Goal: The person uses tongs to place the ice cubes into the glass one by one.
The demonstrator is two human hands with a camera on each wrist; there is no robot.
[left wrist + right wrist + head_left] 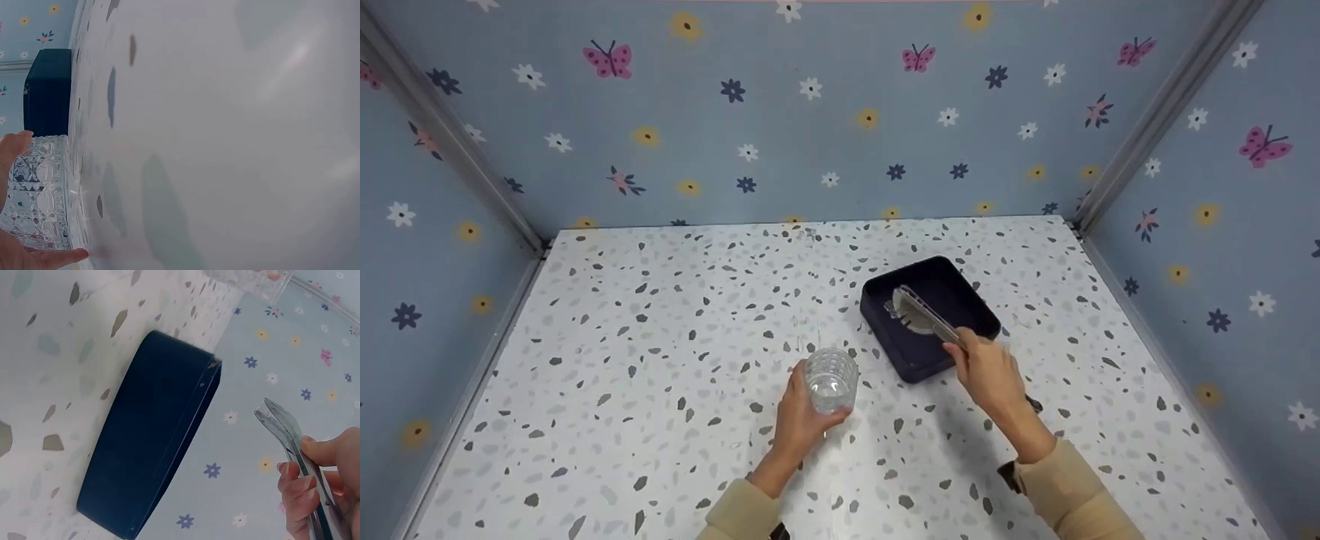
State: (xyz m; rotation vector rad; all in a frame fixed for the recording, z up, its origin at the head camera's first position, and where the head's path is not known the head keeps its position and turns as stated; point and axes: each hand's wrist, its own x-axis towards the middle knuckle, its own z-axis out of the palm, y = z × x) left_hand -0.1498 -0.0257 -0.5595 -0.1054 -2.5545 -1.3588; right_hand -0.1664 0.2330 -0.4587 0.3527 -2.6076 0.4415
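Observation:
My left hand (802, 420) grips a clear cut-glass tumbler (832, 379) low on its side, with the thumb near its base. The patterned wall of the tumbler (39, 191) also shows between thumb and fingers in the left wrist view. In my right hand (986, 371) is a pair of metal tongs (934, 319), held along the handles and reaching over a dark navy square box (919, 367). A small clear piece (891, 308) shows right at the tongs' tips. From the right wrist, the tongs' tips (267, 410) are above the rim level, close together.
The box stands to the right of the tumbler on a white speckled tabletop (660, 360). Light blue panels (810, 150) with flowers and butterflies enclose the back and both sides. Grey metal posts (1170, 112) mark the corners.

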